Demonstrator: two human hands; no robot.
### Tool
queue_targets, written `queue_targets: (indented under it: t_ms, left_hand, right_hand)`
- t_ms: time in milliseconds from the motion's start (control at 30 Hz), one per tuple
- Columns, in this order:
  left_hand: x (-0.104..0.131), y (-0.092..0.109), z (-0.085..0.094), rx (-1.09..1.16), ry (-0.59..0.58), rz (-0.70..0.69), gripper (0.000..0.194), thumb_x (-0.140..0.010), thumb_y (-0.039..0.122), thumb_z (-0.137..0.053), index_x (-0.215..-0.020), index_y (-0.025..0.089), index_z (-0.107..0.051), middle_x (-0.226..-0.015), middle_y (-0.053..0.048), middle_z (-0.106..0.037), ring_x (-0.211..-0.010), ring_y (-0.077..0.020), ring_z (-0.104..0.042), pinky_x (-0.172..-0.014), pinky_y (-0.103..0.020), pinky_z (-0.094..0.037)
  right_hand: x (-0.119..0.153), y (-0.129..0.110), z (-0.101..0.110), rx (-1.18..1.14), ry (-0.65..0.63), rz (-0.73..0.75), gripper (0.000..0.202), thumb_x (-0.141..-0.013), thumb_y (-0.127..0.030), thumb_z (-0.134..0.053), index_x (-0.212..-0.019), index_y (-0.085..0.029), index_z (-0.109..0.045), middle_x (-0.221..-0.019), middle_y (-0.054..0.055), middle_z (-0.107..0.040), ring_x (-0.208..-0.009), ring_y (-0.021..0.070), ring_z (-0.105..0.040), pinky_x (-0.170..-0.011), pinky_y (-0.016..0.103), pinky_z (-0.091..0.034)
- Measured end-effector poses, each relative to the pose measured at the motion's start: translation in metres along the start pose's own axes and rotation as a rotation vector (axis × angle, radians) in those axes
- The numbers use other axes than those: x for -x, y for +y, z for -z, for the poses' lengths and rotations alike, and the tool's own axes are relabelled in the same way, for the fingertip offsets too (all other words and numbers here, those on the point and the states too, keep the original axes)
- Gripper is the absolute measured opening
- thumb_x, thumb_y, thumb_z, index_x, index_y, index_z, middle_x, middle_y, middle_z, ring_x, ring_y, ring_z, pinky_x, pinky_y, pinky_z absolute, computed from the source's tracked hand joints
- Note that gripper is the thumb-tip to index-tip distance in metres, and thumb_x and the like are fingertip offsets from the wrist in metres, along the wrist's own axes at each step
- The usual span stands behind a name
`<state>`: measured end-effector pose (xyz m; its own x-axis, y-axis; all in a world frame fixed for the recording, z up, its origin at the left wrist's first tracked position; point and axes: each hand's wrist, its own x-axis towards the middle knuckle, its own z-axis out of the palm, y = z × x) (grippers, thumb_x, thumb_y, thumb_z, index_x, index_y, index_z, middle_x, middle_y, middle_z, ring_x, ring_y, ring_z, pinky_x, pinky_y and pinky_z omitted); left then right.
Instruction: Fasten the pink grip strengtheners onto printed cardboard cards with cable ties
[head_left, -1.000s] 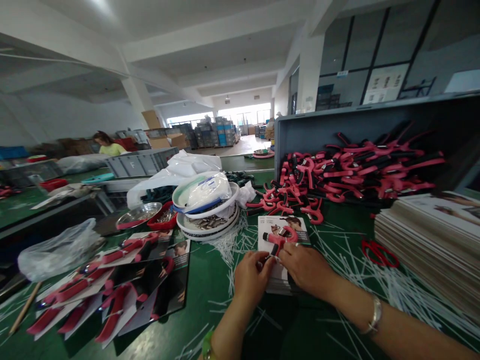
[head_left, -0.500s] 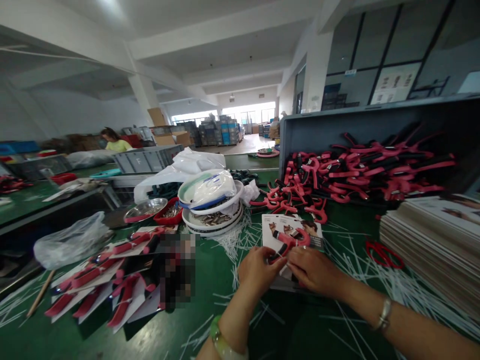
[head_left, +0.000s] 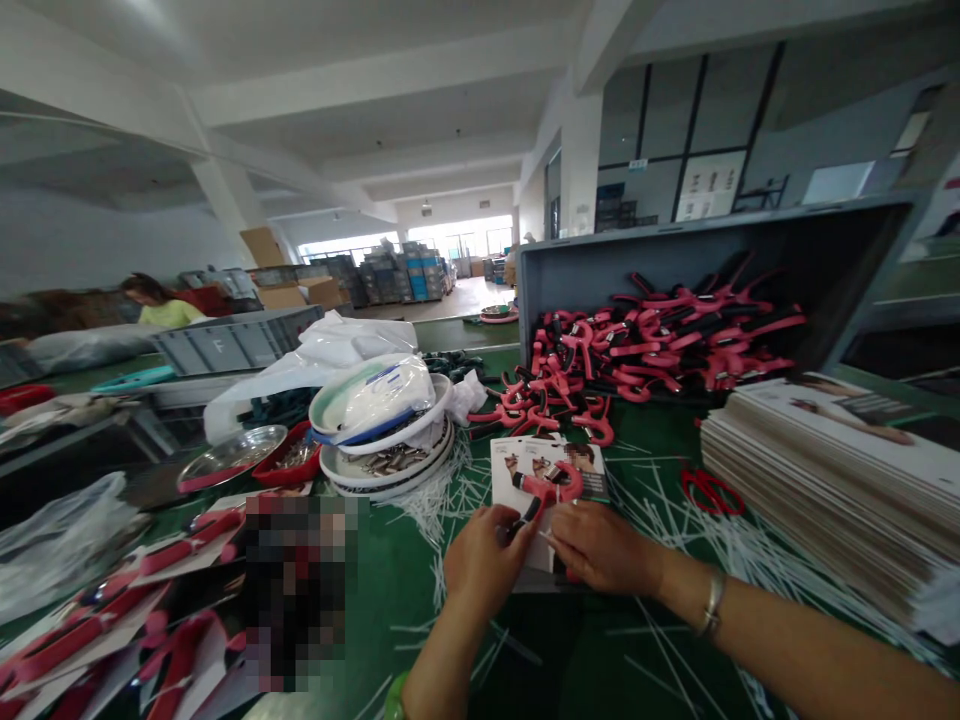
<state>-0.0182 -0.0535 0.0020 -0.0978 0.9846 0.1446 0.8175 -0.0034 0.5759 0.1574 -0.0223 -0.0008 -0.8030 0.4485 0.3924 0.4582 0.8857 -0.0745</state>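
A red-and-black spring clamp (head_left: 561,488) lies on a stack of printed cards (head_left: 508,462) in front of me. My left hand (head_left: 484,560) is closed around the clamp's black handle, its thumb and forefinger near the middle of the clamp. Close beside it, my right hand (head_left: 604,548) pinches a thin white cable tie at the clamp; its fingertips partly hide the tie. The lower part of the cards is covered by both hands.
A grey crate (head_left: 544,275) of spring clamps lies tipped behind the cards. To the right are stacked cards (head_left: 795,480), red scissors (head_left: 711,492) and loose white ties (head_left: 780,560). Stacked bowls (head_left: 382,470) and carded clamps (head_left: 82,630) stand left. A person (head_left: 166,312) is farther back.
My view has turned to the right, so the scene sits farther left. Both hands stay at the clamp, and my right hand has shifted only slightly against it.
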Motion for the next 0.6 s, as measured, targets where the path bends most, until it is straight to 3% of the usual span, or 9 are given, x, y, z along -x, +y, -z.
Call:
queue_targets:
  t_ms: [67, 133, 200, 267, 300, 433, 533, 600]
  left_hand:
    - [0.001, -0.001, -0.001, -0.012, 0.005, -0.002, 0.029, -0.08, 0.047, -0.051, -0.089, 0.025, -0.067, -0.09, -0.003, -0.067, -0.08, -0.0186, -0.062, -0.061, -0.024, -0.04]
    - [0.002, -0.002, -0.002, -0.021, 0.001, -0.01, 0.027, -0.081, 0.045, -0.05, -0.09, 0.026, -0.067, -0.09, -0.003, -0.066, -0.08, -0.0188, -0.062, -0.062, -0.024, -0.04]
    - [0.002, -0.004, -0.003, -0.021, -0.003, -0.03, 0.027, -0.082, 0.044, -0.05, -0.093, 0.025, -0.067, -0.091, -0.003, -0.066, -0.082, -0.0192, -0.062, -0.064, -0.025, -0.04]
    - [0.002, -0.006, -0.004, -0.01, -0.003, -0.056, 0.029, -0.083, 0.044, -0.048, -0.096, 0.024, -0.066, -0.092, -0.004, -0.065, -0.082, -0.0193, -0.061, -0.066, -0.026, -0.041]
    - [0.001, -0.007, -0.004, 0.001, -0.004, -0.065, 0.03, -0.083, 0.044, -0.047, -0.096, 0.024, -0.066, -0.092, -0.004, -0.065, -0.081, -0.0191, -0.061, -0.066, -0.026, -0.041]
    - [0.003, -0.008, -0.002, 0.083, 0.047, -0.105, 0.031, -0.083, 0.044, -0.049, -0.102, 0.024, -0.065, -0.1, -0.005, -0.062, -0.084, -0.018, -0.059, -0.069, -0.026, -0.044]
    - [0.005, 0.001, -0.001, 0.07, 0.129, -0.181, 0.027, -0.084, 0.04, -0.049, -0.097, 0.026, -0.068, -0.105, -0.005, -0.06, -0.093, -0.0192, -0.056, -0.079, -0.029, -0.043]
    - [0.004, 0.011, -0.003, -0.01, 0.121, -0.219, 0.025, -0.082, 0.039, -0.051, -0.089, 0.027, -0.071, -0.105, -0.005, -0.061, -0.095, -0.0216, -0.054, -0.082, -0.032, -0.042]
  right_hand:
    - [0.009, 0.002, 0.006, -0.042, 0.009, -0.027, 0.029, -0.091, -0.022, -0.031, -0.077, -0.017, -0.056, -0.074, 0.007, -0.06, -0.07, 0.0165, -0.054, -0.067, 0.027, -0.042]
    - [0.026, 0.017, 0.017, -0.047, 0.017, -0.195, 0.031, -0.092, -0.026, -0.03, -0.077, -0.018, -0.056, -0.075, 0.007, -0.06, -0.072, 0.0164, -0.055, -0.067, 0.027, -0.042]
    - [0.048, 0.047, 0.032, 0.072, 0.04, -0.585, 0.031, -0.092, -0.026, -0.029, -0.084, -0.017, -0.058, -0.085, 0.011, -0.062, -0.08, 0.019, -0.057, -0.072, 0.03, -0.042]
    - [0.072, 0.085, 0.045, 0.242, -0.144, -1.002, 0.025, -0.087, -0.024, -0.038, -0.087, -0.013, -0.06, -0.093, 0.018, -0.063, -0.088, 0.0258, -0.059, -0.074, 0.035, -0.041]
    - [0.082, 0.103, 0.048, 0.236, -0.209, -1.09, 0.02, -0.082, -0.021, -0.044, -0.081, -0.011, -0.062, -0.088, 0.021, -0.064, -0.084, 0.0293, -0.061, -0.069, 0.037, -0.042]
    - [0.107, 0.151, 0.044, 0.136, -0.263, -1.209, 0.007, -0.065, -0.016, -0.058, -0.061, -0.014, -0.063, -0.073, 0.018, -0.066, -0.073, 0.0313, -0.063, -0.061, 0.036, -0.041]
    - [0.112, 0.162, 0.037, 0.023, -0.185, -1.252, 0.005, -0.059, -0.02, -0.062, -0.056, -0.016, -0.061, -0.068, 0.016, -0.065, -0.071, 0.0327, -0.062, -0.058, 0.037, -0.041]
    - [0.114, 0.163, 0.036, -0.1, -0.111, -1.241, 0.009, -0.058, -0.023, -0.063, -0.054, -0.017, -0.06, -0.06, 0.015, -0.062, -0.065, 0.0319, -0.061, -0.054, 0.037, -0.04]
